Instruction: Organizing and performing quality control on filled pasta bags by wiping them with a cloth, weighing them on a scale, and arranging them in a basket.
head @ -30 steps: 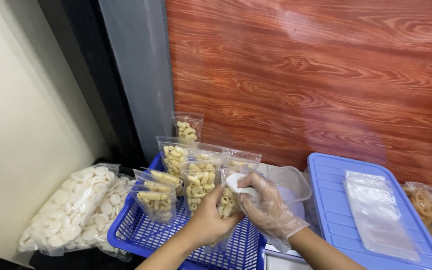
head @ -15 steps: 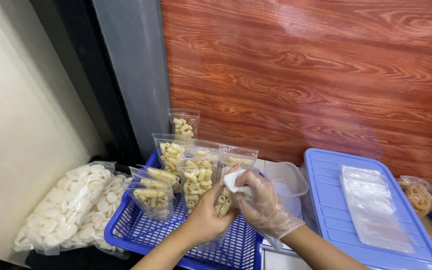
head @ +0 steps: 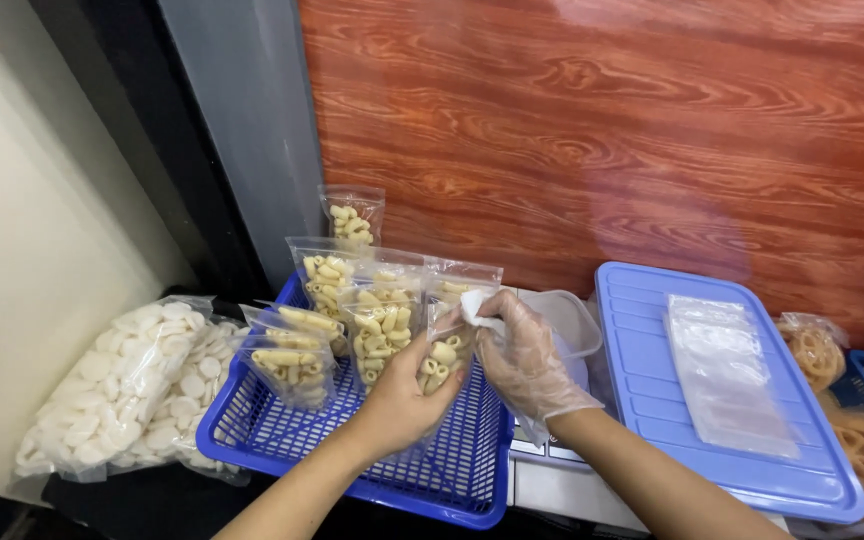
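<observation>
My left hand [head: 404, 398], bare, grips a small clear bag of yellow tube-shaped snacks [head: 442, 357] from below, over the blue basket [head: 282, 440]. In a clear plastic glove, my right hand [head: 522, 358] pinches the top of that same bag, and a small white piece [head: 475, 305] shows at its fingertips. Several filled bags of the same snacks [head: 377, 318] stand upright in the basket, to the left of my hands.
Big clear bags of white round crackers [head: 127, 385] lie left of the basket. A clear plastic tub [head: 567, 320] sits behind my right hand. A blue lid [head: 652, 390] carries a stack of empty clear bags [head: 727, 375]. Bags of ring-shaped snacks [head: 817, 355] lie far right, against a wood-grain wall.
Both hands stay on the same bag and have shifted slightly lower over the basket. My view has drifted a little.
</observation>
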